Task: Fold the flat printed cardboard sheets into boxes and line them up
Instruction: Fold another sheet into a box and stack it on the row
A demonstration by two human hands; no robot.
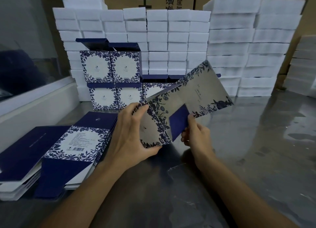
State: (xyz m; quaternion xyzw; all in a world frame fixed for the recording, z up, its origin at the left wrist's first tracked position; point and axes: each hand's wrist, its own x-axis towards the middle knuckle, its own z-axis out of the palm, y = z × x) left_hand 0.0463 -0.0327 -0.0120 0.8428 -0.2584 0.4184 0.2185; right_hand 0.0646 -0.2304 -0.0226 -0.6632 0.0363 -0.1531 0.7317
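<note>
I hold a flat cardboard sheet point(193, 97) with blue floral print above the table, tilted up to the right and partly creased. My left hand point(131, 133) grips its near left panel, thumb under the lower edge. My right hand point(195, 133) pinches a dark blue flap point(178, 123) near the sheet's middle. A stack of flat sheets point(68, 147) lies at the left. Several folded boxes point(112, 78) stand in two tiers behind, lids open on top.
White foam blocks point(179, 39) are piled high along the back, with taller piles point(253, 44) at the right. Brown cartons stand behind them. A white ledge point(37, 101) runs along the left. The shiny metal table point(256, 150) spreads to the right.
</note>
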